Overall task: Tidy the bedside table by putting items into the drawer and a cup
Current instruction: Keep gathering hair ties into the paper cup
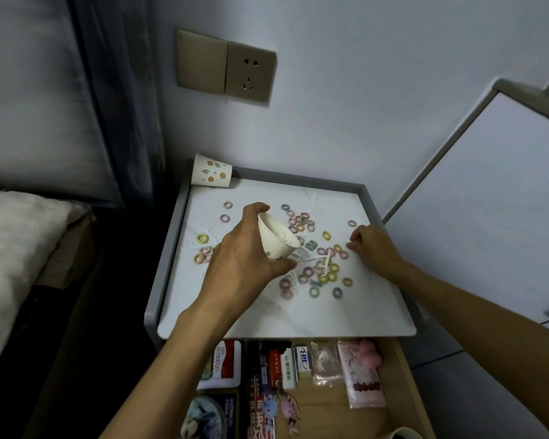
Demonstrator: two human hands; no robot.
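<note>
The left hand (239, 248) grips the tilted paper cup (276, 237); the right hand (373, 245) pinches closed, contents indiscernible. Excess tilt risks spilling collected hair ties (314, 291).

Pale wall (361, 90), socket (250, 77), perhaps a bed (10, 248).

Two bare forearms are being shown entering from the lower edge of the head view. No sleeves are being worn over the visible length of either arm. The left hand (246, 253) and the right hand (373, 245) are being presented uncovered: no gloves, rings, watch or wristbands are being seen on them. Fingernails are being kept short where visible. Knuckles and tendons are being outlined clearly on the back of the left hand.
</note>
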